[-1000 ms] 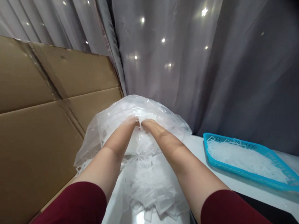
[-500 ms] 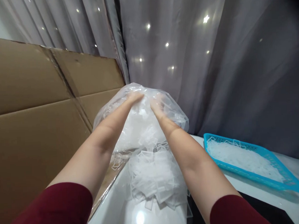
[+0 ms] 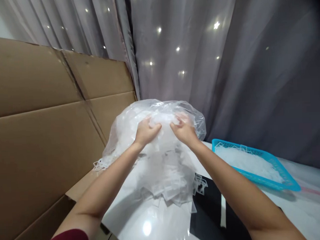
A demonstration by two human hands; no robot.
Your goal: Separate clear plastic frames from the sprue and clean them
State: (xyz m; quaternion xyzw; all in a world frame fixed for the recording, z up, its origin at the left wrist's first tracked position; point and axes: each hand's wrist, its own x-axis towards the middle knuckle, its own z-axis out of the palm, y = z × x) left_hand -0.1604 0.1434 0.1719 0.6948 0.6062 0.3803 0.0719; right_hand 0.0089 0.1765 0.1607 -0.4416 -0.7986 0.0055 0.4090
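Note:
A big clear plastic bag [image 3: 199, 115] stuffed with white translucent pieces stands at the far side of the white table. At its mouth, my left hand [image 3: 147, 131] and my right hand [image 3: 185, 128] curl around a clump of white translucent plastic pieces [image 3: 163, 118] from either side, thumbs toward me. Motion blur and the bag film partly hide the fingers. Below the hands, a heap of thin, flat, square-edged translucent pieces [image 3: 168, 179] spreads over the white tabletop [image 3: 134, 222].
A blue plastic basket [image 3: 279, 189] holding more white pieces stands at the right. Large cardboard [image 3: 40, 148] rises on the left. Grey curtains [image 3: 183, 24] hang behind. A black surface [image 3: 207, 216] carries a pale strip [image 3: 223, 212] and loose white frames [image 3: 200, 184].
Both hands have come back toward me from inside the bag, with a clump of pieces between them. The bag's mouth has sagged, and the view has shifted slightly.

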